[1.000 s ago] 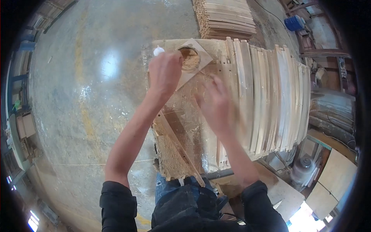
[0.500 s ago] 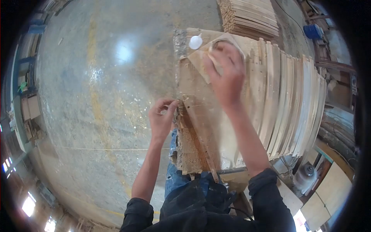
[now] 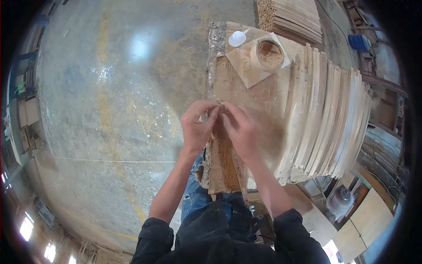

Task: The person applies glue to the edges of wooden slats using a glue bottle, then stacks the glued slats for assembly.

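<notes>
My left hand (image 3: 198,127) and my right hand (image 3: 241,132) meet over the near left part of the wooden workbench (image 3: 263,99). Thumb and fingers of both are pinched together around something small, mostly hidden by the fingertips. Just below them lies a rough brown wooden block (image 3: 223,165), with a narrow wooden strip (image 3: 242,176) along its right side. Beyond my hands, a round tub (image 3: 259,66) with brown paste inside stands on a thin square board (image 3: 245,75). Left of the tub is a small white bottle with a spout (image 3: 238,38).
Many long wooden strips (image 3: 323,114) lie side by side on the right of the bench. A stack of wooden slats (image 3: 294,20) stands behind it. Concrete floor (image 3: 132,97) stretches to the left. A clear plastic jug (image 3: 340,200) sits at lower right.
My right hand has left the tub and come down to meet my left hand. The tub's opening now shows. The view has shifted slightly.
</notes>
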Demonstrator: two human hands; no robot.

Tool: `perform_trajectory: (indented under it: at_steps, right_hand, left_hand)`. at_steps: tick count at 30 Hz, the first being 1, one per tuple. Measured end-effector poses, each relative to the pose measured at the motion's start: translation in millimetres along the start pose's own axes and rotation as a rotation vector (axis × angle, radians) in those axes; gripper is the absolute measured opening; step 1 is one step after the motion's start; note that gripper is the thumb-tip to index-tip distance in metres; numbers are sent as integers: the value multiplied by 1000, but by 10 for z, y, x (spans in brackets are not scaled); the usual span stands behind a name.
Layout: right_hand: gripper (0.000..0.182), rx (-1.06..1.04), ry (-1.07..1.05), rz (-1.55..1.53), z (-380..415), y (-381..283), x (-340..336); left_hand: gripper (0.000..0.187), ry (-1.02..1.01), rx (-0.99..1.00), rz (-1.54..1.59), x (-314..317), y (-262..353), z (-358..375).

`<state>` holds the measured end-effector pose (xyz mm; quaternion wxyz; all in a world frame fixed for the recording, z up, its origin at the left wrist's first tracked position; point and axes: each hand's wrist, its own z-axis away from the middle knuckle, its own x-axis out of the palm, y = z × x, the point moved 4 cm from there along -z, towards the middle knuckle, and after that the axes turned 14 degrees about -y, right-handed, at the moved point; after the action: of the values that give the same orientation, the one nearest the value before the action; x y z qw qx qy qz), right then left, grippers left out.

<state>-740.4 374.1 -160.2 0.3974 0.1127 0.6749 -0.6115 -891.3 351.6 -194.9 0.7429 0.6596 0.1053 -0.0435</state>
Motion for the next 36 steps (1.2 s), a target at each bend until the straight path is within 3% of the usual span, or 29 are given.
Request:
perform_trajectory:
  at_steps: [7, 16, 22, 25, 36]
  right_hand:
    - [41, -105, 34, 64, 49, 58, 98]
    - [40, -144, 9, 103, 85, 75, 126]
    - [29, -61, 40, -140, 3, 121, 77]
    - [24, 76, 36, -289, -42, 136, 72]
    - [17, 160, 2, -325, -130, 131, 71]
  left_hand:
    - [16, -33, -139, 166, 21, -84, 15]
    - [13, 8, -137, 261, 77, -171, 104]
    - [13, 70, -224, 298, 138, -194, 94]
    - [15, 63, -292, 356, 126, -183, 81]
    - [15, 24, -275, 449, 106, -243, 75]
